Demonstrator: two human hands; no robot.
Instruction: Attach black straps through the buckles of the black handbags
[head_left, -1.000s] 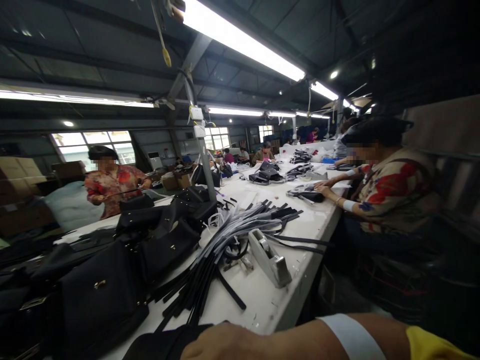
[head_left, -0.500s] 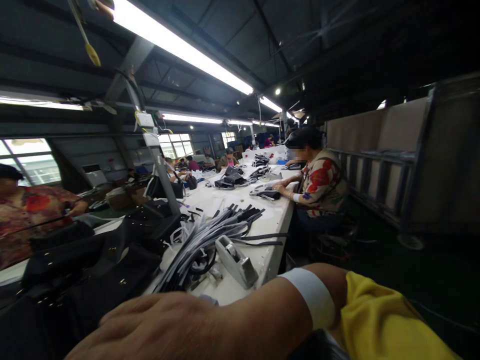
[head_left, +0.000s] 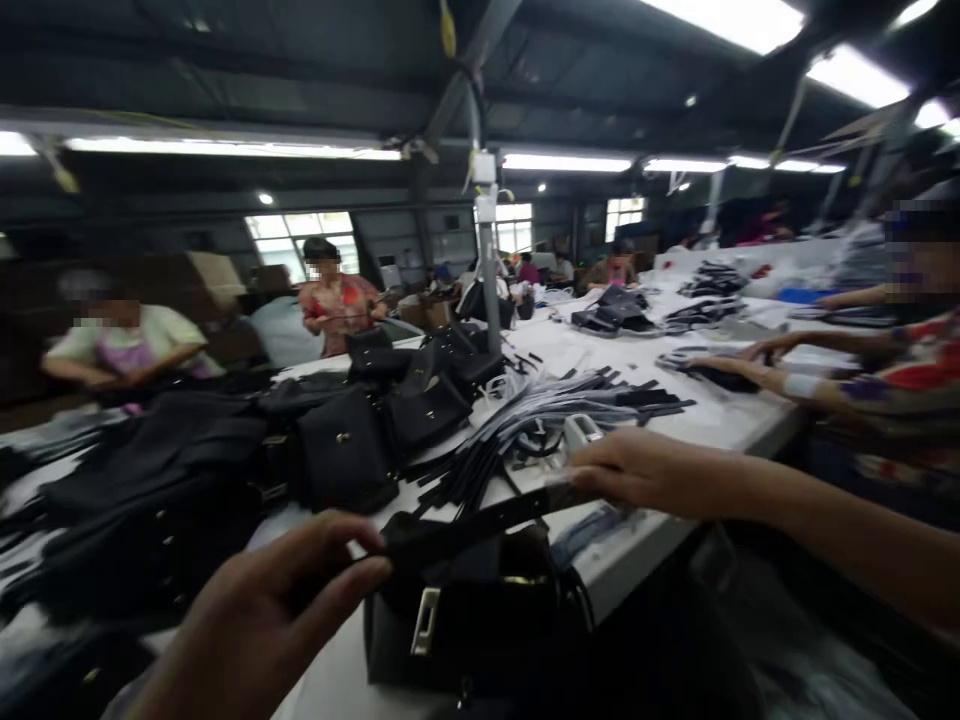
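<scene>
A black strap [head_left: 480,527] with small holes stretches between my two hands. My left hand [head_left: 277,600] pinches its left end between thumb and fingers. At the other end, my right hand [head_left: 637,470] is closed around the strap, close to a pale tape dispenser [head_left: 582,432]. Below the strap a black handbag [head_left: 495,620] with a gold-coloured metal clasp stands on the white table [head_left: 341,665]. Its lower part is in dark shadow. Behind it lies a spread bundle of black and grey strips [head_left: 540,405].
Black bags [head_left: 345,450] with gold fittings are heaped on the left. At the right a co-worker's arms [head_left: 780,370] reach over the table to dark pieces. Two people [head_left: 337,300] work across the table. A metal post [head_left: 489,280] rises behind the heap.
The view has swung left and down. My forearm no longer crosses the foreground; both my hands now show, holding the strap above the handbag.
</scene>
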